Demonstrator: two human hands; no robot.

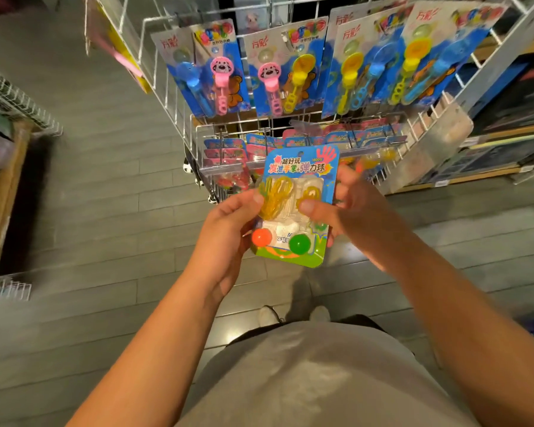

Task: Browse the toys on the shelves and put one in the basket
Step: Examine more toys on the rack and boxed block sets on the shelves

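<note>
Both hands gripping toy blister pack (299,208) chest-high before wire rack (179,87). Left hand (228,238) pinching left edge, right hand (342,208) thumb pressing front, likely tilting face-up for inspecting. Basket not showing.

A: We have a single head-worn view. It looks forward and steeply down, so the person's own torso fills the lower edge and the grey plank floor (105,211) spreads beneath.

B: We note the wide-angle lens bends the wire display rack (179,97) outward toward the top of the frame. How near are we?

A: Close. The left hand (225,238) and right hand (349,208) sit mid-frame at arm's reach, holding the blister-packed toy card (299,180) just before the rack. No second view overlaps this one.
</note>
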